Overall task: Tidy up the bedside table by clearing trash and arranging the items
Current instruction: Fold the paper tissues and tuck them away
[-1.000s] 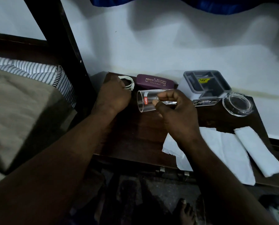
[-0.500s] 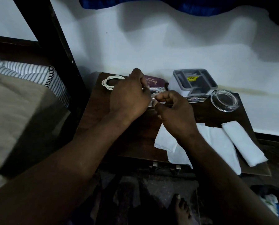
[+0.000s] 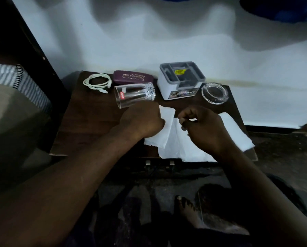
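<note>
- Filling the back of the view, a white wall (image 3: 167, 41) runs behind everything, with a faint yellowish streak low on it to the right.
- A bed (image 3: 11, 113) takes the left side: plain cover, striped cloth at its head, dark post rising beside it.
- The table (image 3: 88, 122), dark wood, stands between bed and wall, with every task thing on it.
- White tissues (image 3: 174, 139) lie spread over the table's front right part, one sheet hanging past the front edge.
- The left hand (image 3: 143, 120) sits at the tissues' left edge with its back up. Its fingers are tucked under and hidden, so I cannot tell whether they grasp the paper.
- The right hand (image 3: 202, 131) hovers over the tissues, fingers curled in and thumb close to the forefinger. White shows in the gap, but I cannot tell whether it pinches the sheet.
- A white box (image 3: 165, 88) with a grey divided top and a yellow sticker stands at the back, near the wall.
- A glass (image 3: 134, 94) lies on its side left of the box, mouth toward the bed, no hand on it.
- A maroon case (image 3: 133, 78) lies just behind the glass.
- A clear round dish (image 3: 205, 96) rests right of the box.
- A white cable (image 3: 85, 82) lies coiled at the back left corner, just left of the case.
</note>
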Demonstrator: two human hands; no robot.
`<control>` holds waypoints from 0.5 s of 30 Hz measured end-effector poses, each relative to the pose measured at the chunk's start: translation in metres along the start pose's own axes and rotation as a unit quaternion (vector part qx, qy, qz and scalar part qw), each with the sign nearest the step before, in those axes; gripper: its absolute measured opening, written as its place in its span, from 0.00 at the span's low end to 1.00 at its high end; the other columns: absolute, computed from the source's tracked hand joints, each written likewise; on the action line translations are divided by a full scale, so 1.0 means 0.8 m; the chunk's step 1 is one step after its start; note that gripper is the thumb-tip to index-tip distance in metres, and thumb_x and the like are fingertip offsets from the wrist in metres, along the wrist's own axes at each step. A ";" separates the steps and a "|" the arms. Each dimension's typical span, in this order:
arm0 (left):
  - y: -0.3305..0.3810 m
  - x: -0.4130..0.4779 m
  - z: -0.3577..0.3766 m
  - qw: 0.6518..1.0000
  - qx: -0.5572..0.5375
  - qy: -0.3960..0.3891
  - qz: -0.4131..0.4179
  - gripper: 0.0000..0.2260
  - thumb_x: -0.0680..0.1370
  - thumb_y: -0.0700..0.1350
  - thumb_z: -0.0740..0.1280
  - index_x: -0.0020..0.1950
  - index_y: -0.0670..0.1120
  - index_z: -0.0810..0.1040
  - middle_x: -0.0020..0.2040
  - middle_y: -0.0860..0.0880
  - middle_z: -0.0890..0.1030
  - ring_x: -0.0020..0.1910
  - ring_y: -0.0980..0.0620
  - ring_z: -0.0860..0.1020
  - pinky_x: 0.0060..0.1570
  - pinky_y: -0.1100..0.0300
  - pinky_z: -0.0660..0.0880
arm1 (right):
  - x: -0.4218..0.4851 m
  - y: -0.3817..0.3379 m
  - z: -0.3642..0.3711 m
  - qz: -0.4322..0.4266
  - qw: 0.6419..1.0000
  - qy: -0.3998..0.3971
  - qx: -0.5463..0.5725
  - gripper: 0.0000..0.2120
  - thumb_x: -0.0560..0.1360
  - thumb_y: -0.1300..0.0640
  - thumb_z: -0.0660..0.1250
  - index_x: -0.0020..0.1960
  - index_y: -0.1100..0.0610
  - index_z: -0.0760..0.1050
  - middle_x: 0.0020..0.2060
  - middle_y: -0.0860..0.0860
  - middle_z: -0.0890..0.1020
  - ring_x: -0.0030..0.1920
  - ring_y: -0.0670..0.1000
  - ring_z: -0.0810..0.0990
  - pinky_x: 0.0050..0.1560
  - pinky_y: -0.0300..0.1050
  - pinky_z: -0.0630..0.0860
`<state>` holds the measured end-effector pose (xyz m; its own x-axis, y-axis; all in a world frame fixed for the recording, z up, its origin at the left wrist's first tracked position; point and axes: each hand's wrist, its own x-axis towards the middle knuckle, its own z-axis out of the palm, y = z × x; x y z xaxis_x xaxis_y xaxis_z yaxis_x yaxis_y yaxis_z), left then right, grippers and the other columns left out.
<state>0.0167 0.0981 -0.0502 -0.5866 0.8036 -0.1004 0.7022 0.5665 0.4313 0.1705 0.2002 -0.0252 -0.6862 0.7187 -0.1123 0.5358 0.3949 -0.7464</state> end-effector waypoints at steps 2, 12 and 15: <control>0.003 -0.004 0.012 0.999 0.026 -0.023 -0.015 0.16 0.76 0.54 0.70 0.60 0.49 0.79 0.60 0.48 0.81 0.59 0.47 0.79 0.47 0.58 0.69 | -0.012 0.015 -0.013 0.012 1.000 0.000 -0.019 0.08 0.78 0.59 0.69 0.43 0.48 0.81 0.43 0.43 0.85 0.47 0.46 0.84 0.50 0.47 0.80; 0.023 -0.007 0.028 0.989 0.125 -0.043 -0.068 0.32 0.71 0.60 0.72 0.72 0.49 0.71 0.67 0.45 0.77 0.63 0.42 0.78 0.56 0.50 0.77 | -0.045 0.068 -0.061 0.061 0.993 -0.028 -0.092 0.06 0.78 0.56 0.71 0.44 0.48 0.81 0.41 0.46 0.85 0.47 0.51 0.86 0.46 0.48 0.81; 0.029 0.003 0.033 0.990 0.112 -0.043 -0.076 0.34 0.71 0.60 0.72 0.74 0.50 0.70 0.68 0.46 0.77 0.64 0.42 0.78 0.57 0.50 0.76 | -0.037 0.074 -0.072 0.082 0.992 -0.021 -0.093 0.05 0.78 0.54 0.72 0.44 0.49 0.80 0.39 0.48 0.85 0.45 0.52 0.84 0.45 0.45 0.79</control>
<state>0.0421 0.1179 -0.0639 -0.6627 0.7132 -0.2283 0.6857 0.7005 0.1977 0.2509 0.2356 -0.0284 -0.6006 0.7586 -0.2526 0.7203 0.3762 -0.5828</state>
